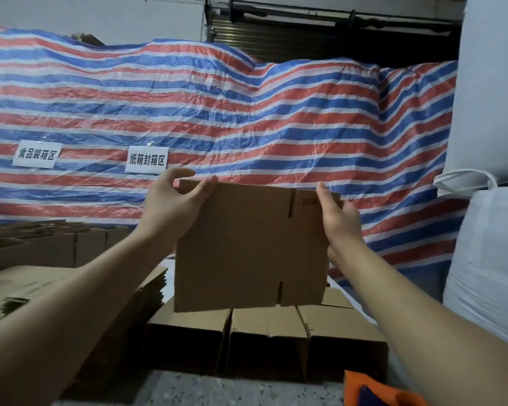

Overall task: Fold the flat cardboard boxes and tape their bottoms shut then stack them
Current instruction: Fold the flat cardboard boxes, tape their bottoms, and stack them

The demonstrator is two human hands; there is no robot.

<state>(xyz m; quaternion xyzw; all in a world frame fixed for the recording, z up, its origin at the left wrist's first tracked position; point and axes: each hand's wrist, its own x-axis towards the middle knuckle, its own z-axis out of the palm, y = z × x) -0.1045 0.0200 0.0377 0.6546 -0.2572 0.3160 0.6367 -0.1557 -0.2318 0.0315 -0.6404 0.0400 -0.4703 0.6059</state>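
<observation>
— Flat brown cardboard box blank (250, 247): where?
— Held upright in mid-air, centre of view, above a row of folded brown cardboard boxes (264, 332) on the speckled grey floor (217, 388). Slots cut in top and bottom edges.
— Left hand (170, 206)?
— Gripping the blank's top left corner, thumb on the near face, fingers curled over the top edge.
— Right hand (338, 218)?
— At the blank's right edge, thumb on the near face, fingers behind; pinching the edge.
— Around it?
— Stack of flat brown cardboard sheets (71, 288) lower left; red, white and blue striped tarpaulin (247, 118) behind, with two white paper signs (146, 160); big white woven sacks (487, 200) at right; orange cloth (373, 388) at bottom.
</observation>
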